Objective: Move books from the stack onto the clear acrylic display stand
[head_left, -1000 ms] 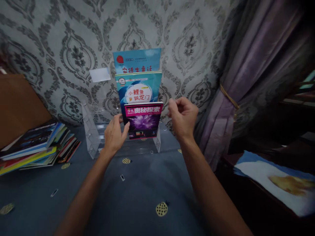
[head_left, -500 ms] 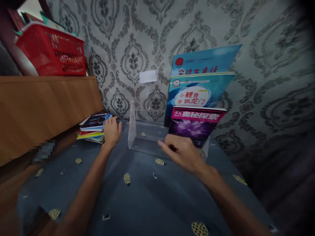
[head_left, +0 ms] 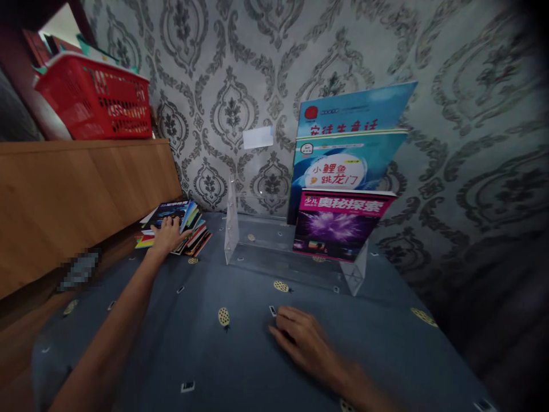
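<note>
My left hand lies on a stack of books at the left of the table, its fingers spread over the dark top cover. My right hand is low over the front of the table, fingers loosely curled, with nothing visible in them. Beyond it stands a clear acrylic book rack. At the rack's right side, a purple and pink book stands in front. Two blue books rise behind it in steps: one with a white oval and, rearmost, a taller one.
A blue cloth with pineapple prints covers the table. On the left, a wooden cabinet carries a red plastic basket. Patterned wallpaper backs the table, and a white label shows above the rack.
My left hand has moved left onto the stack, and its books now look fanned toward the right. My right hand has drawn back from the purple book toward the table's front.
</note>
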Available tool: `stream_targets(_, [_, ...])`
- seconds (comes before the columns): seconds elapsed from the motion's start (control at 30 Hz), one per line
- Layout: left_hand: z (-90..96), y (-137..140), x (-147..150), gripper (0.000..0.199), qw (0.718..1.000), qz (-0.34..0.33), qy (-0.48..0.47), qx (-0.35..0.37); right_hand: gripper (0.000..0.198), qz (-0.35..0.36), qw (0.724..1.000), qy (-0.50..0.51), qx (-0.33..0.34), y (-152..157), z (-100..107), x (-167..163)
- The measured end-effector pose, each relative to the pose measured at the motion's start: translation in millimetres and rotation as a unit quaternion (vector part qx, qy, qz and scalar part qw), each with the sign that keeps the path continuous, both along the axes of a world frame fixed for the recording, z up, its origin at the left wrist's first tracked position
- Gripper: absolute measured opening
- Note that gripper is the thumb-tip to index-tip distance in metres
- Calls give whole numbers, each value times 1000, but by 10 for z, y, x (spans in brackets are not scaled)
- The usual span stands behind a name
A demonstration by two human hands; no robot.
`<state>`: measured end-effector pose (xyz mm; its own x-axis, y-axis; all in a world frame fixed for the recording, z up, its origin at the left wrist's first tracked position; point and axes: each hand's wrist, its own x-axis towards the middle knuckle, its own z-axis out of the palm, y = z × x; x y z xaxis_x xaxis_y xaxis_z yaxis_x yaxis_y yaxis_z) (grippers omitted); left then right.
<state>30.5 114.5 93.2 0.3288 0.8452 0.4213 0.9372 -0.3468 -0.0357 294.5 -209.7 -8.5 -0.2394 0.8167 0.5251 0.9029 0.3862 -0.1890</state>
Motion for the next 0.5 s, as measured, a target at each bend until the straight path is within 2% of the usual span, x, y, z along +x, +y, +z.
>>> stream_targets(0.27, [-109, -182, -28, 54, 996, 5, 71, 62, 32, 16, 1000, 14, 10, 17, -56, 11])
stream_targets(0.4, [-141, -208, -106, 45, 994, 0, 77, 76, 32, 16, 999, 32, -2, 24, -74, 24])
stream_targets(0.5, [-158, -205, -157, 46, 994, -7, 77, 83, 31, 13, 999, 39, -18, 36, -84, 31])
